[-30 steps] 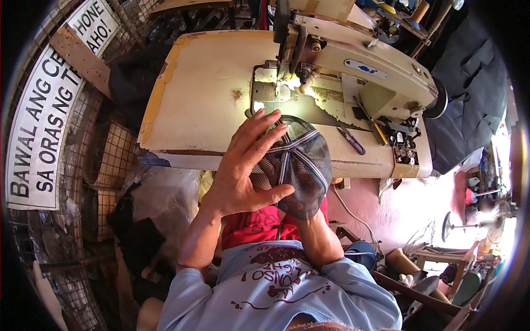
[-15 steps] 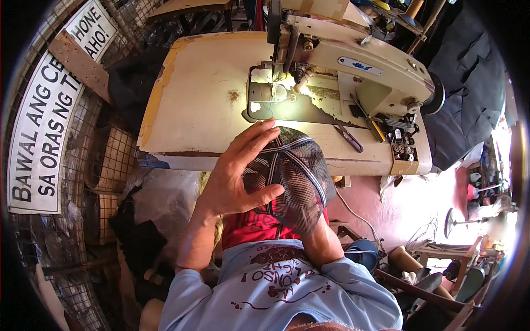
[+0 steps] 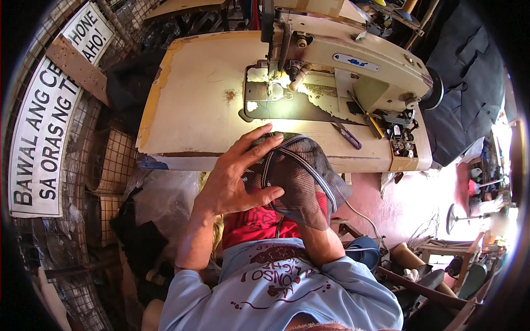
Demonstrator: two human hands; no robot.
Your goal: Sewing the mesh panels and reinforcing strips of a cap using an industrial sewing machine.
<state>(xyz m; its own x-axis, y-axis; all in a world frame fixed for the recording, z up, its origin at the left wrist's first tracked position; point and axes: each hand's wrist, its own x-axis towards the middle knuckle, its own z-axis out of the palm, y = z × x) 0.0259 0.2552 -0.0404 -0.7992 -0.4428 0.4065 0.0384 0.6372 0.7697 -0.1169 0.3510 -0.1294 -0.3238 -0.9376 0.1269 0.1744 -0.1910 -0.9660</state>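
A dome of dark see-through mesh (image 3: 298,165), shaped like a cap's crown, hangs above my lap at the table's near edge. Striped dark-and-white tapes run across it and meet near its far left side. Against that left side rests my left hand (image 3: 232,179), its fingers spread and stretched out, the thumb lying over the mesh. My right forearm (image 3: 323,245) goes up underneath the mesh. The right hand is inside the dome, showing only dimly through it, so its fingers cannot be made out. Beyond stands a lit sewing machine (image 3: 353,55).
On the sewing table (image 3: 193,94) lie purple-handled thread snips (image 3: 349,137), a yellow-handled tool (image 3: 374,126) and an open box of small metal parts (image 3: 404,151). Wire mesh with a sign (image 3: 41,143) borders the left. Dark cloth (image 3: 464,99) hangs at the right.
The mesh dome has turned a little and its lower right side has swung out to the right. My left hand has hardly moved.
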